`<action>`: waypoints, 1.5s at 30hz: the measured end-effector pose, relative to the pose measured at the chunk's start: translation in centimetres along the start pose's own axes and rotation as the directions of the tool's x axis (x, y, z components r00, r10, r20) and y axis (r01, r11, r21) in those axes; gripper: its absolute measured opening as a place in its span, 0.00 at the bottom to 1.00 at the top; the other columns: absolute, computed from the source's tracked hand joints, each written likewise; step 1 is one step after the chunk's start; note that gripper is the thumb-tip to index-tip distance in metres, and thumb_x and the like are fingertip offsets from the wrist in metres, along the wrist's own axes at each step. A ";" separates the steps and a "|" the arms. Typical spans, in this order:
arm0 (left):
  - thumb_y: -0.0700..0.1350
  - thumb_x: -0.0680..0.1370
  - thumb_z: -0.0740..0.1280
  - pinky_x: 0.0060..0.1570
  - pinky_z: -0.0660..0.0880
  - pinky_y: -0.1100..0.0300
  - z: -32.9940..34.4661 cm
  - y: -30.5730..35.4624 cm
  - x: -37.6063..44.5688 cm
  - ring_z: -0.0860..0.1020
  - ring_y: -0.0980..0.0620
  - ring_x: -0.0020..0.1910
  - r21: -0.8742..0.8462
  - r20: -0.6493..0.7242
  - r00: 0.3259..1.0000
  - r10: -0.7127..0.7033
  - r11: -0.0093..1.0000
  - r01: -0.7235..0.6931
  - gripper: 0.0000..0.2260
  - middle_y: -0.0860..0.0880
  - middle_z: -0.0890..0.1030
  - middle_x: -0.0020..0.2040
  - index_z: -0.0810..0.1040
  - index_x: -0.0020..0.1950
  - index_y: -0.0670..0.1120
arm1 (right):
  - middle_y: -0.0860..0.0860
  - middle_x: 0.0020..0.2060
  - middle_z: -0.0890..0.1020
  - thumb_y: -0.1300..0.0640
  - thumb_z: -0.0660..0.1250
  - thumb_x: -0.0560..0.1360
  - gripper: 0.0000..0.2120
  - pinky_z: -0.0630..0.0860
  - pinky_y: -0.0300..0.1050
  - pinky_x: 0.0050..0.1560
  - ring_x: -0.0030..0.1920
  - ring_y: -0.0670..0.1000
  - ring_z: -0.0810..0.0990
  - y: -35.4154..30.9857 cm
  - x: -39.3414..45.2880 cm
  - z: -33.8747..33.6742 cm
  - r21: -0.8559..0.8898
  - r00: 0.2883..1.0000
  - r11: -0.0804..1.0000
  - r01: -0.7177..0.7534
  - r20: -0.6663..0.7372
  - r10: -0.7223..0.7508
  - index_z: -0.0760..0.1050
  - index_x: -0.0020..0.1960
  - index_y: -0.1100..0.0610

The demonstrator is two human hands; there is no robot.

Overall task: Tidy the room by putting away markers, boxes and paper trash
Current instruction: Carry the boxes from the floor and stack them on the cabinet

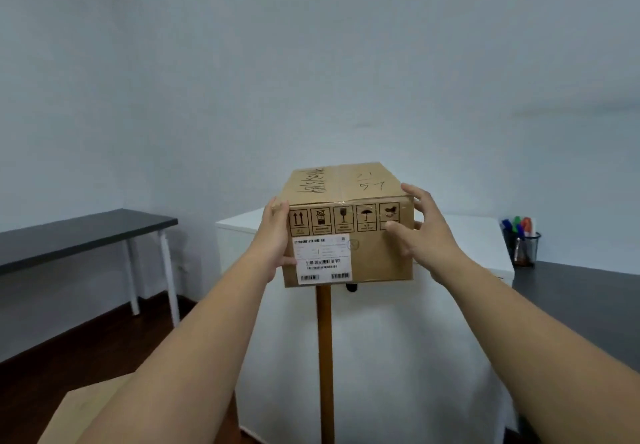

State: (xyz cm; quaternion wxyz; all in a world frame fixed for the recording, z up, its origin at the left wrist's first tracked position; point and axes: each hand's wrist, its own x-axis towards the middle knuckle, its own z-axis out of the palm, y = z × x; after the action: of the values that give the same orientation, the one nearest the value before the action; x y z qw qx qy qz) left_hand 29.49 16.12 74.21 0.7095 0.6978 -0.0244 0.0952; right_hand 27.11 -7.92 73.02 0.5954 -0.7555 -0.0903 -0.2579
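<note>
A brown cardboard box [348,222] with a white shipping label and handling symbols is held up in front of me, above the white cabinet [467,242]. My left hand [275,239] grips its left side. My right hand [420,232] presses against its right front corner with fingers spread. Several coloured markers [517,227] stand in a black mesh cup [524,249] on the dark desk at the right.
A vertical wooden post [325,364] runs down from under the box. A dark-topped table [79,235] with white legs stands at the left wall. Another cardboard surface [86,409] lies at the lower left. A dark desk [581,301] is at the right.
</note>
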 end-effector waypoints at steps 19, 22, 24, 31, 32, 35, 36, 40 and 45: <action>0.55 0.80 0.62 0.69 0.67 0.43 -8.6 -4.7 19.1 0.59 0.41 0.75 0.927 0.002 0.942 0.335 0.353 -0.128 0.39 0.55 0.33 0.79 0.36 0.80 0.52 | 0.50 0.50 0.80 0.50 0.65 0.76 0.16 0.80 0.57 0.52 0.52 0.54 0.79 3.8 17.0 16.4 -0.280 0.984 0.946 0.162 0.120 -0.133 0.72 0.63 0.38; 0.52 0.81 0.60 0.71 0.63 0.47 -9.2 -6.5 21.0 0.58 0.43 0.77 0.906 0.068 0.958 0.280 0.384 -0.177 0.36 0.54 0.31 0.78 0.37 0.80 0.54 | 0.50 0.49 0.81 0.50 0.65 0.76 0.17 0.80 0.57 0.51 0.51 0.54 0.80 4.6 19.0 17.8 -0.294 0.987 0.944 0.147 0.106 -0.120 0.72 0.62 0.37; 0.50 0.82 0.59 0.71 0.61 0.50 -9.7 -7.6 22.4 0.58 0.45 0.77 0.897 0.085 0.964 0.252 0.403 -0.184 0.35 0.54 0.32 0.79 0.39 0.80 0.54 | 0.50 0.47 0.81 0.50 0.65 0.75 0.17 0.80 0.57 0.51 0.51 0.55 0.80 5.1 20.1 18.4 -0.305 0.988 0.941 0.145 0.104 -0.119 0.72 0.61 0.36; 0.54 0.83 0.55 0.77 0.53 0.47 -10.6 -10.7 27.8 0.53 0.48 0.79 0.864 0.099 0.986 0.132 0.479 -0.151 0.29 0.51 0.43 0.81 0.46 0.81 0.53 | 0.47 0.43 0.81 0.50 0.67 0.74 0.18 0.80 0.57 0.51 0.49 0.53 0.80 6.7 23.3 20.9 -0.334 0.992 0.934 0.125 0.068 -0.109 0.72 0.61 0.35; 0.55 0.83 0.54 0.76 0.52 0.44 -10.6 -11.1 28.5 0.52 0.48 0.79 0.879 0.099 0.987 0.124 0.454 -0.146 0.28 0.51 0.46 0.81 0.47 0.81 0.53 | 0.46 0.42 0.80 0.51 0.67 0.74 0.18 0.80 0.57 0.51 0.48 0.52 0.80 7.1 23.8 21.3 -0.332 0.991 0.934 0.129 0.064 -0.114 0.72 0.61 0.35; 0.57 0.82 0.51 0.75 0.49 0.37 -10.4 -11.6 29.4 0.49 0.46 0.79 0.916 0.104 0.989 0.106 0.377 -0.136 0.27 0.52 0.49 0.81 0.50 0.81 0.53 | 0.46 0.41 0.79 0.52 0.67 0.74 0.18 0.80 0.57 0.51 0.47 0.53 0.81 7.4 24.7 22.0 -0.340 0.993 0.933 0.121 0.044 -0.113 0.73 0.61 0.36; 0.58 0.83 0.50 0.75 0.46 0.36 -10.2 -11.8 29.2 0.48 0.45 0.79 0.922 0.107 0.989 0.106 0.362 -0.139 0.27 0.52 0.49 0.81 0.51 0.80 0.54 | 0.47 0.41 0.80 0.52 0.67 0.74 0.18 0.80 0.57 0.51 0.47 0.53 0.81 7.4 25.0 21.8 -0.337 0.993 0.934 0.118 0.036 -0.113 0.73 0.61 0.36; 0.57 0.83 0.49 0.73 0.42 0.36 -9.9 -13.9 32.3 0.47 0.47 0.79 0.916 0.127 0.988 0.088 0.371 -0.150 0.26 0.52 0.50 0.81 0.53 0.80 0.53 | 0.45 0.41 0.78 0.53 0.66 0.75 0.18 0.80 0.57 0.51 0.48 0.54 0.80 9.2 27.1 23.7 -0.384 0.995 0.918 0.102 0.027 -0.099 0.73 0.63 0.38; 0.56 0.83 0.51 0.74 0.42 0.37 -10.0 -13.8 35.4 0.54 0.45 0.78 0.916 0.150 0.987 0.056 0.369 -0.160 0.24 0.49 0.59 0.79 0.60 0.78 0.52 | 0.49 0.50 0.76 0.57 0.65 0.75 0.22 0.81 0.56 0.50 0.50 0.58 0.81 9.7 29.9 26.1 -0.456 0.993 0.882 0.118 0.041 -0.111 0.70 0.67 0.43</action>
State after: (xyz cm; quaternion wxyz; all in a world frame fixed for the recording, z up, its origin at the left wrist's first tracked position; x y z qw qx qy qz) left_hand 65.52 29.55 66.27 0.1893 0.9751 -0.0458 0.1063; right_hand 64.23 9.00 75.48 0.3839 -0.8695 -0.0757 -0.3014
